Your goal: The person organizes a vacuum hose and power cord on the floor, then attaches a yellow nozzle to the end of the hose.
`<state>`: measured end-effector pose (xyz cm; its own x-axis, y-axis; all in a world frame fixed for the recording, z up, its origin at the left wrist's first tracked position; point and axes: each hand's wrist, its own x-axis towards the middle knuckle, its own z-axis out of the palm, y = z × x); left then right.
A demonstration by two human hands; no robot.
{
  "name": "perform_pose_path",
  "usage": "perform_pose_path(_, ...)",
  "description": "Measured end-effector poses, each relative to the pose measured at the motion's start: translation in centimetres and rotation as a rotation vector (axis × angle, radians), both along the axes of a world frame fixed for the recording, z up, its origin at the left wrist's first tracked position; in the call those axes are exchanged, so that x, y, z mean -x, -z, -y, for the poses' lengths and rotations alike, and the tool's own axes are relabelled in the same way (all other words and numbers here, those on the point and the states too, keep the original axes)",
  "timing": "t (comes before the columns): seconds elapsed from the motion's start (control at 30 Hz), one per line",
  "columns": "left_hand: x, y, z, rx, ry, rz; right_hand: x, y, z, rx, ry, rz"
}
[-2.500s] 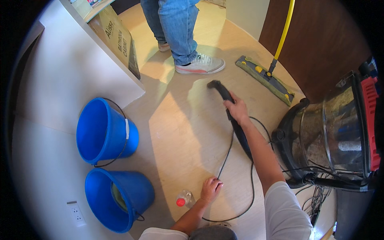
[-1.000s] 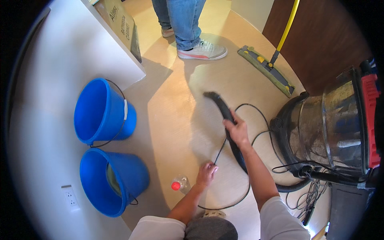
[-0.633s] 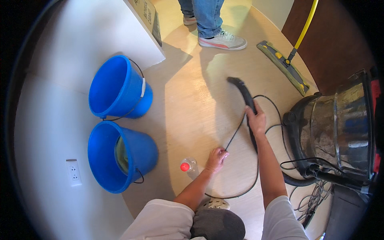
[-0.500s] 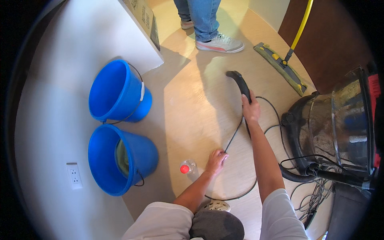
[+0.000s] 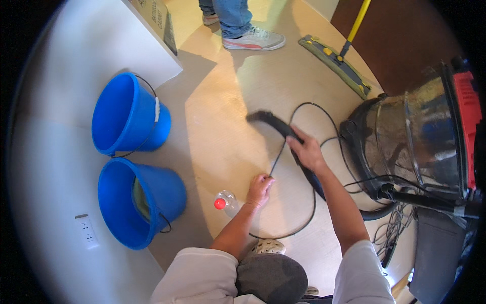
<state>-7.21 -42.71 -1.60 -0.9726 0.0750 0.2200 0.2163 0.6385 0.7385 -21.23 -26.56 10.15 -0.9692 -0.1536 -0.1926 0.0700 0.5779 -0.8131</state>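
Observation:
My right hand grips the black vacuum hose nozzle, whose tip lies low over the beige floor. My left hand is pressed on the floor, its fingers at the black power cable that loops around both hands. A clear plastic bottle with a red cap lies just left of my left hand. The steel drum vacuum cleaner with a red top stands to the right of my right arm.
Two blue buckets stand on the left by a white wall with a socket. Another person's legs and shoe are at the top. A yellow-handled flat mop rests near a brown door. Tangled cables lie under the vacuum.
My right hand has pulled the nozzle back toward me and leftward across the floor. My left hand stays on the floor by the cable. The view has shifted slightly.

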Motion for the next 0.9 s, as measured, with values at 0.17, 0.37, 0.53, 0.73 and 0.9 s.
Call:
perform_pose_path(0.17,0.2,0.6,0.0,0.002,0.001,-0.126,-11.2,-1.8,-3.8,-0.039,-0.05,-0.126)
perform_pose_path(0.37,-4.6,-0.2,-2.8,0.054,0.178,-0.105,-12.1,-1.3,-5.1,-0.204,0.285,-0.093)
perform_pose_path(0.53,-6.9,-0.7,-4.0,0.067,0.331,-0.106,-14.6,-1.1,-4.3,-0.172,-0.066,-0.131)
perform_pose_path(0.73,-10.4,-1.4,-6.2,0.08,0.688,-0.101,-7.6,-0.8,-7.2,-0.28,0.259,-0.142)
perform_pose_path(0.9,-13.5,-2.8,-3.4,0.091,0.776,-0.011,-2.9,-1.8,-6.5,-0.544,0.46,-0.061)
